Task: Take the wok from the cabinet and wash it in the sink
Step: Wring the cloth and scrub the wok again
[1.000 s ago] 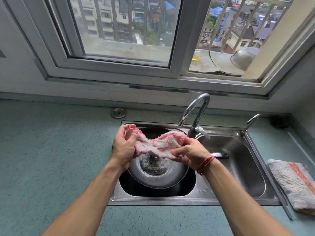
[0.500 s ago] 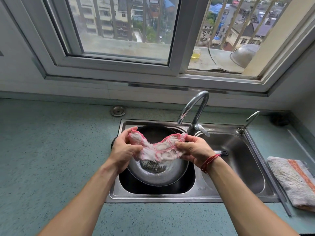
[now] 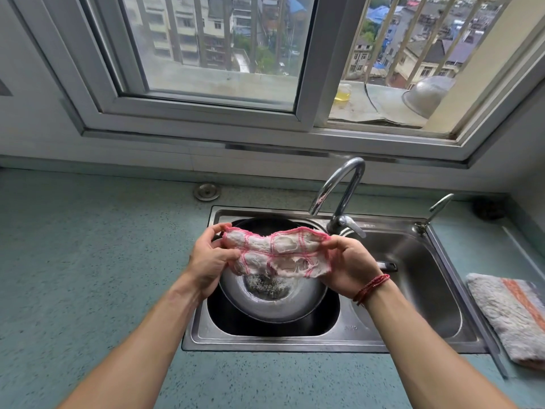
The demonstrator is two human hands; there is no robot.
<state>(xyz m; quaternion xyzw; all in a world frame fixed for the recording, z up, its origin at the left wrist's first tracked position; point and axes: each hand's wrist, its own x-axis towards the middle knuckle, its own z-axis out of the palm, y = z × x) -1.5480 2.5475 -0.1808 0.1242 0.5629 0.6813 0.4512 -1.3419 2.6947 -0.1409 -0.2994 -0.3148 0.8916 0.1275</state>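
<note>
Your left hand (image 3: 210, 261) and right hand (image 3: 349, 268) pinch a cloth (image 3: 280, 255), half-hiding the wok (image 3: 274, 305) in the sink (image 3: 265, 345), center frame.

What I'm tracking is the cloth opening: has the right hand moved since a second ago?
Yes. The right hand moved right, toward the faucet base, spreading the cloth wider.
</note>
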